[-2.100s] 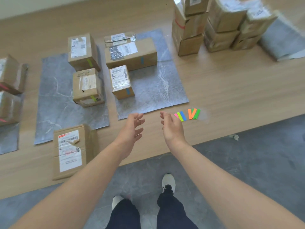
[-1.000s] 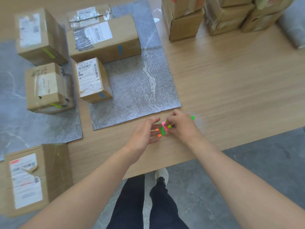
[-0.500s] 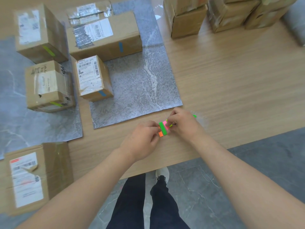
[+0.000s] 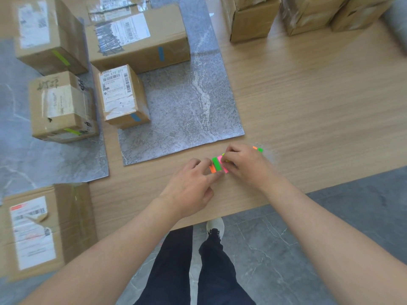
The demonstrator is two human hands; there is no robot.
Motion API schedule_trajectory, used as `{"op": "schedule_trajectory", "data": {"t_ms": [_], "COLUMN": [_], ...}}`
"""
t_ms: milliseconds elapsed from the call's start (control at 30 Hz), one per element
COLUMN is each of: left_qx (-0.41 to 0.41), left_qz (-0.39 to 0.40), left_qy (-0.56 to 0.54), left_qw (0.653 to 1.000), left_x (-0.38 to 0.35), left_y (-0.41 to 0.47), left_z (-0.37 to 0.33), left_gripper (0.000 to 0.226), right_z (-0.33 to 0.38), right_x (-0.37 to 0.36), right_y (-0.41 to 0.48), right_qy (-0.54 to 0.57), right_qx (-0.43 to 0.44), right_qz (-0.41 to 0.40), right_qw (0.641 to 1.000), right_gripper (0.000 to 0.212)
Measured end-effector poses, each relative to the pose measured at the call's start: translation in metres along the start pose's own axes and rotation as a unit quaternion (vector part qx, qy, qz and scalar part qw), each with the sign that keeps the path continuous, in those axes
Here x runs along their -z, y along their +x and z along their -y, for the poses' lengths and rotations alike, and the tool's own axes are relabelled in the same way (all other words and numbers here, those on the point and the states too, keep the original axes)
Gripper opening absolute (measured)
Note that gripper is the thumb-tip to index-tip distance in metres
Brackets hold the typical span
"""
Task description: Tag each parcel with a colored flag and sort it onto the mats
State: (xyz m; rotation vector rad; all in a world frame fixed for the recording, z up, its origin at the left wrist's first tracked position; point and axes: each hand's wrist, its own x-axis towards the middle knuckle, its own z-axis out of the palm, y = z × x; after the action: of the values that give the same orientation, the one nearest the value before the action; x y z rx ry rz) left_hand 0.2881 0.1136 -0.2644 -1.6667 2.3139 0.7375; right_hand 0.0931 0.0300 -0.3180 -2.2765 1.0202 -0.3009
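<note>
Pinching the flags from both sides, I hold the little fan of coloured strips low over the wooden table, near its front edge and just in front of the middle mat. My right hand has its fingers curled down onto the pink and yellow strips. My left hand has curled fingertips on the orange and green ends. Whether either thumb is underneath I cannot tell. Two more strip ends, orange and green, poke out past my right knuckles.

On the middle mat stand a small parcel and, behind it, a long parcel, each with a blue strip on its side. On the left mat a taped parcel and a taller parcel behind it each carry a yellow-green strip. A flat parcel lies off the mats at the table's near left corner, and I see no strip on it. More parcels are grouped at the far right of the table. Below the table edge are my dark trousers and one white shoe on grey floor tiles.
</note>
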Motion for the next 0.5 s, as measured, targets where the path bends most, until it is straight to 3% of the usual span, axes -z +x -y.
{"op": "schedule_trajectory", "data": {"t_ms": [100, 200, 500], "left_qx": [-0.002, -0.006, 0.007], "left_qz": [0.008, 0.001, -0.025], "left_qy": [0.015, 0.039, 0.05], "left_qw": [1.0, 0.999, 0.998], "left_x": [-0.001, -0.002, -0.011], "left_y": [0.001, 0.002, 0.0], "left_z": [-0.001, -0.002, -0.009], "left_gripper": [0.062, 0.058, 0.061], "right_z": [0.0, 0.0, 0.0], "right_x": [0.0, 0.0, 0.002], "right_y": [-0.005, -0.007, -0.003], "right_qy": [-0.003, -0.012, -0.007], "right_qx": [0.022, 0.043, 0.02], "right_qz": [-0.017, -0.029, -0.029], "right_qw": [1.0, 0.999, 0.999], "right_gripper": [0.034, 0.034, 0.006]}}
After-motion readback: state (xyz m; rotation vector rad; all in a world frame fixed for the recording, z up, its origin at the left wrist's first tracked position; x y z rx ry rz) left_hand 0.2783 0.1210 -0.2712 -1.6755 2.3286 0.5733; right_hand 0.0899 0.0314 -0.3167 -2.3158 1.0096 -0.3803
